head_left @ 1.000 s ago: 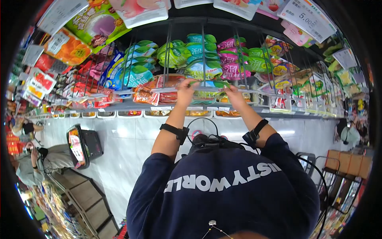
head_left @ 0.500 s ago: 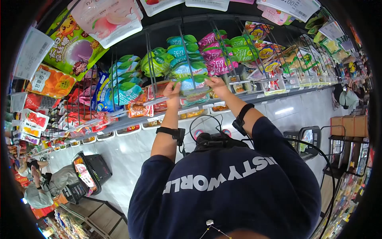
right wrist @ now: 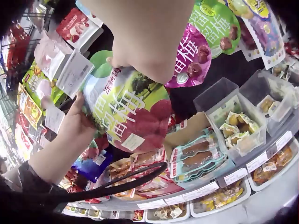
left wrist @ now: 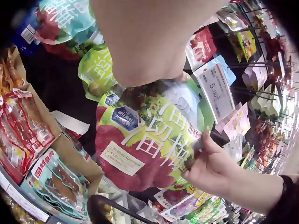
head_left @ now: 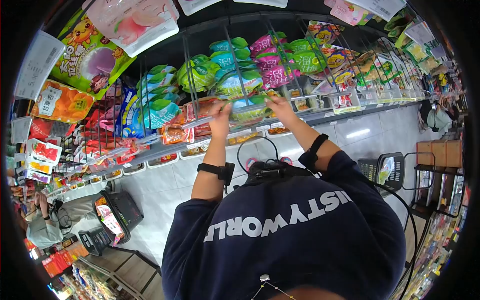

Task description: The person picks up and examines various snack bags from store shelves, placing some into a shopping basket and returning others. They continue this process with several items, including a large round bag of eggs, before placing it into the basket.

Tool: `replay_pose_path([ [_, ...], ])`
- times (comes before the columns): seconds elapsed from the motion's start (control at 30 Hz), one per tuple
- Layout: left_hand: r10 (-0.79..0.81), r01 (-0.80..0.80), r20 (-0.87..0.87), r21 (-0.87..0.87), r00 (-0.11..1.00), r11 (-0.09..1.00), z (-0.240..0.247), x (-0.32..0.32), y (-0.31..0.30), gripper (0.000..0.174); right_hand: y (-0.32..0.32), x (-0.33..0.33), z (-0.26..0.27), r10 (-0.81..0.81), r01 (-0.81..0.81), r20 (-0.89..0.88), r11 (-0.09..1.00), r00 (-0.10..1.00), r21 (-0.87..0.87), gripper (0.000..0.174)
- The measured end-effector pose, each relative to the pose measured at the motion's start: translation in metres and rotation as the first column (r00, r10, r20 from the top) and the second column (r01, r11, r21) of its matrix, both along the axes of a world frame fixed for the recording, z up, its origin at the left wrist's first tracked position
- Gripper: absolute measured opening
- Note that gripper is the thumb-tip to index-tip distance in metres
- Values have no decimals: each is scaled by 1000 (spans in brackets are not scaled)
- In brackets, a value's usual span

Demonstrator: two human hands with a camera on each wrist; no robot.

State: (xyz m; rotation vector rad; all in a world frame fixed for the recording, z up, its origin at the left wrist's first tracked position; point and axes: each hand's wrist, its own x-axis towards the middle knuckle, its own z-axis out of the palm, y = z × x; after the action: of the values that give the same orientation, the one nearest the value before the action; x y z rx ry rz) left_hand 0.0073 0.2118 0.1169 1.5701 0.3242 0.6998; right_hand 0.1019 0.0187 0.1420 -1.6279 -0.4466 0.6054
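Observation:
A green and dark red snack pouch with plum pictures (left wrist: pixel 124 161) is held up in front of the shelf between both hands. My left hand (head_left: pixel 220 118) grips one side of it near the top. On the opposite side, my right hand (head_left: pixel 281 110) pinches the edge, thumb and fingers showing in the left wrist view. The pouch's printed front, with a pale label near its bottom, is seen in both wrist views. Just behind it in the head view hang rows of similar pouches in teal (head_left: pixel 159 114), green and magenta (head_left: pixel 276 76).
Black rack rods and price tags (left wrist: pixel 214 91) stand out around the hands. Below are packaged sausages (right wrist: pixel 196 154) and clear bins (right wrist: pixel 238 119). A black shopping basket (head_left: pixel 127 215) is by another person at left; another basket (head_left: pixel 395 169) stands at right.
The head view has turned, so the shelf appears shifted left and tilted. Both hands keep hold of the pouch, which leans a little differently in front of the rack.

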Motion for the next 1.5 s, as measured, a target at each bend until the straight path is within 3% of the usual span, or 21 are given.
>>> replay_pose_path([
  [0.13,44,-59,-134,-116,990,991,16,5,-1,11,14,9,0,-22,25,31,993,999,-115,28],
  [0.23,82,-101,-106,-187,991,977,6,18,5,12,26,22,-10,-99,93,-53,990,994,-106,28],
  [0.3,54,-64,-71,-145,996,987,0,27,11,11,26,32,-29,-61,61,-32,998,998,11,28],
  [0.47,10,-10,1,-10,1000,1000,6,9,8,10,12,16,-32,-20,23,-42,999,999,49,26],
  [0.53,-25,9,-77,-198,997,980,3,-5,3,6,5,4,-17,27,-25,-34,998,999,55,25],
  [0.63,-77,78,12,-131,997,988,7,-7,-1,6,-1,-4,-4,-14,22,-74,994,997,108,23],
  [0.7,-104,107,35,-132,994,985,11,-7,-4,7,-1,3,-6,-6,6,-135,1000,991,-3,24],
  [0.77,-6,-6,-42,-277,999,961,15,-3,-7,9,3,5,-2,7,-4,-121,1000,993,28,24],
  [0.83,-10,0,-40,-236,999,972,14,-1,-3,11,8,10,-1,15,-8,-106,998,994,57,25],
  [0.93,-23,12,-52,-199,998,980,16,0,-2,15,8,14,-9,18,-22,-88,999,996,-47,26],
  [1.1,-46,38,-51,-138,998,990,9,1,1,14,4,9,-6,-20,32,-121,994,993,101,27],
  [1.23,-38,21,-100,-163,994,986,15,1,-2,12,3,12,2,15,-11,-111,999,994,37,27],
  [1.27,-33,8,-158,-157,987,988,17,2,-1,11,4,14,1,13,-5,-146,998,989,59,27],
  [1.43,39,-53,-134,-102,990,993,0,19,7,18,15,24,-10,-6,26,-246,997,969,78,29],
  [1.5,111,-128,-142,-115,984,985,-15,37,16,22,28,34,-26,-129,132,-106,991,986,14,30],
])
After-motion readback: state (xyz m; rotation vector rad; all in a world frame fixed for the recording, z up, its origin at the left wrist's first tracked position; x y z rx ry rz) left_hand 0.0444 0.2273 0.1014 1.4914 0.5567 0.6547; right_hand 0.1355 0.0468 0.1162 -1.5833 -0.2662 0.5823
